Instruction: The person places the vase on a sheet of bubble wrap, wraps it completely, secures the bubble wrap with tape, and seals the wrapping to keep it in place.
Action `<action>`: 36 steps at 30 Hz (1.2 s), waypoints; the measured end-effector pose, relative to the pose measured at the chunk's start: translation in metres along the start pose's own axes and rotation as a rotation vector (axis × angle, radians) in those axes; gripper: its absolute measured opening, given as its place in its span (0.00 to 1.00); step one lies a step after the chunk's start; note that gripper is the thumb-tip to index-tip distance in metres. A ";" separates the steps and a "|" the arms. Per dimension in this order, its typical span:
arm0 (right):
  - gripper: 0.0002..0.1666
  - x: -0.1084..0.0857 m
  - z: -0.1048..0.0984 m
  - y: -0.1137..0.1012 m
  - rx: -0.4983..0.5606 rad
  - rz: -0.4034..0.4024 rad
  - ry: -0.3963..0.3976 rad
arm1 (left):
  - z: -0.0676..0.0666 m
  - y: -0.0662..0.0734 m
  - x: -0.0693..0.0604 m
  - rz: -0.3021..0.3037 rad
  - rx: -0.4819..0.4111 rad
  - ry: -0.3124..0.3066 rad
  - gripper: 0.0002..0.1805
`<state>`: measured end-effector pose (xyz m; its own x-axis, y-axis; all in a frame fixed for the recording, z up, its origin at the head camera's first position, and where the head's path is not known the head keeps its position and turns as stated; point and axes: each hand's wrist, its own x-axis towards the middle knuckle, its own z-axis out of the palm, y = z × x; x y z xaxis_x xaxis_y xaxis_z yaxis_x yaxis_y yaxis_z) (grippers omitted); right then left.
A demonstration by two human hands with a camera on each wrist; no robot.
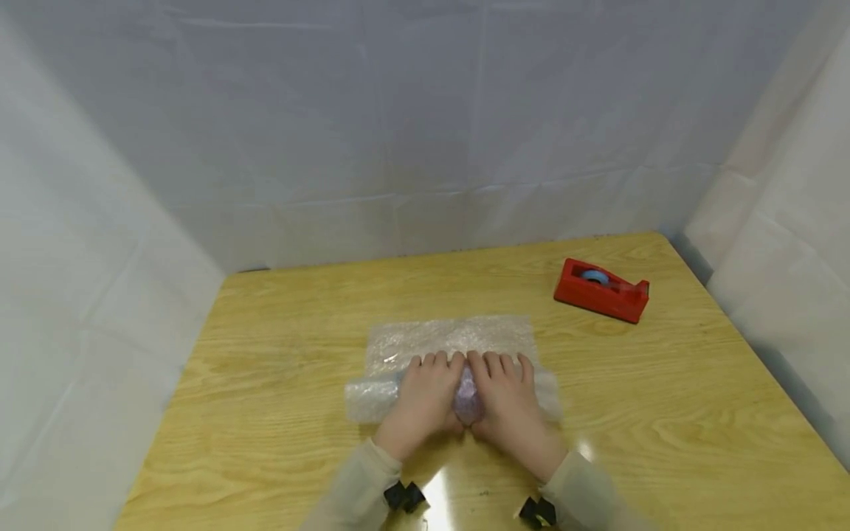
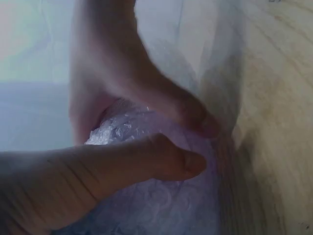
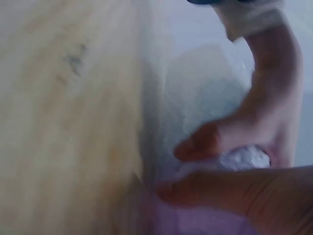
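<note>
A roll of bubble wrap [image 1: 370, 400] lies crosswise on the table, with something purple [image 1: 468, 402] showing through its middle. From the roll's far side, a flat flap of the wrap [image 1: 451, 335] spreads over the wood. My left hand [image 1: 428, 394] grips the roll just left of the middle, fingers over the top and thumb on the near side. Close beside it, my right hand [image 1: 510, 402] holds the roll in the same way. Both wrist views show the thumbs near each other against the bubbled plastic [image 2: 171, 205]. What is wrapped inside cannot be made out.
A red tape dispenser [image 1: 600, 291] with a blue-cored roll stands at the back right of the wooden table [image 1: 265, 369]. Pale sheeting [image 1: 425, 133] hangs behind the table and along both sides.
</note>
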<state>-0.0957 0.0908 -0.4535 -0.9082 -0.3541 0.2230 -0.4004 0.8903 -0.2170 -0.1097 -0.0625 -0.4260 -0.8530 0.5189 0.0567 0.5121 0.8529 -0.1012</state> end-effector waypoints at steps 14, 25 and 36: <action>0.55 -0.001 0.009 -0.005 -0.026 0.016 0.125 | -0.012 -0.017 0.019 -0.019 -0.226 -0.221 0.55; 0.56 0.011 0.002 -0.001 0.007 0.037 0.023 | -0.008 -0.018 0.021 0.031 -0.076 -0.188 0.64; 0.57 0.016 -0.001 0.001 0.015 0.039 -0.016 | 0.023 0.013 0.002 -0.050 0.316 0.374 0.42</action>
<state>-0.1108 0.0861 -0.4491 -0.9251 -0.3238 0.1986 -0.3662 0.8992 -0.2396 -0.1070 -0.0523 -0.4503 -0.7510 0.5125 0.4163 0.3666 0.8480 -0.3827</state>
